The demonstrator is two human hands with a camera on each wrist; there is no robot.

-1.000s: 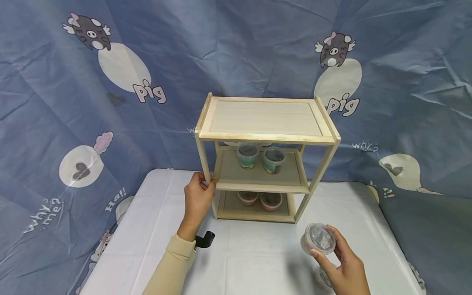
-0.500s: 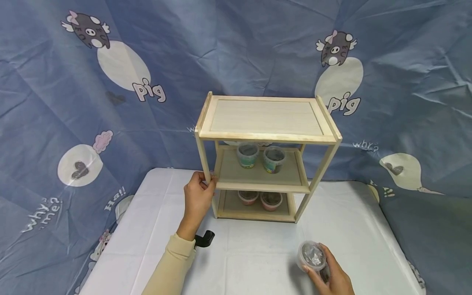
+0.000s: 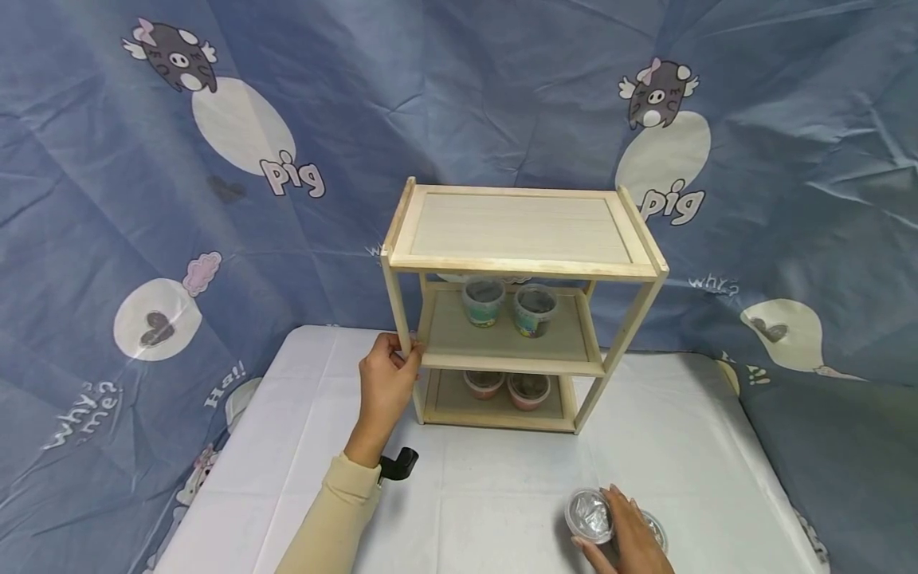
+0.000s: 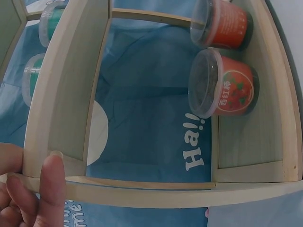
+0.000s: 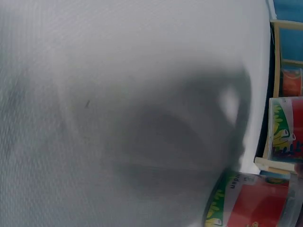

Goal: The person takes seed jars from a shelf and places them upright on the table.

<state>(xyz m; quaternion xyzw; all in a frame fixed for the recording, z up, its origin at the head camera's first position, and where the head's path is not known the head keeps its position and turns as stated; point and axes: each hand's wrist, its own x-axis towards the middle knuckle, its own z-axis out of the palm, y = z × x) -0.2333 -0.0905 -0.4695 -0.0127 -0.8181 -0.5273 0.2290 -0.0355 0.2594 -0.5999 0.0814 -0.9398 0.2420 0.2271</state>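
Observation:
My left hand (image 3: pixel 387 375) grips the front left post of a small wooden shelf rack (image 3: pixel 523 231) at the middle shelf; in the left wrist view its thumb (image 4: pixel 52 189) lies across the wood. My right hand (image 3: pixel 631 534) holds a round plastic tub (image 3: pixel 590 516) with a clear lid by its side, thumb at the near edge and fingers at the far edge, low over the white table. Partly behind that hand stands a second clear-lidded tub (image 3: pixel 656 529). In the right wrist view, two tubs with red, white and green labels show, one lower (image 5: pixel 258 203) and one higher (image 5: pixel 286 127).
On the middle shelf stand two tubs with teal labels (image 3: pixel 483 301) (image 3: pixel 534 311). Two red tomato-labelled tubs (image 4: pixel 234 90) sit on the bottom shelf. A blue curtain (image 3: pixel 344 96) with pig prints hangs behind and beside the white table (image 3: pixel 488 478).
My right hand has brought its tub down and to the left, uncovering the second tub at its right. The left hand stays on the post.

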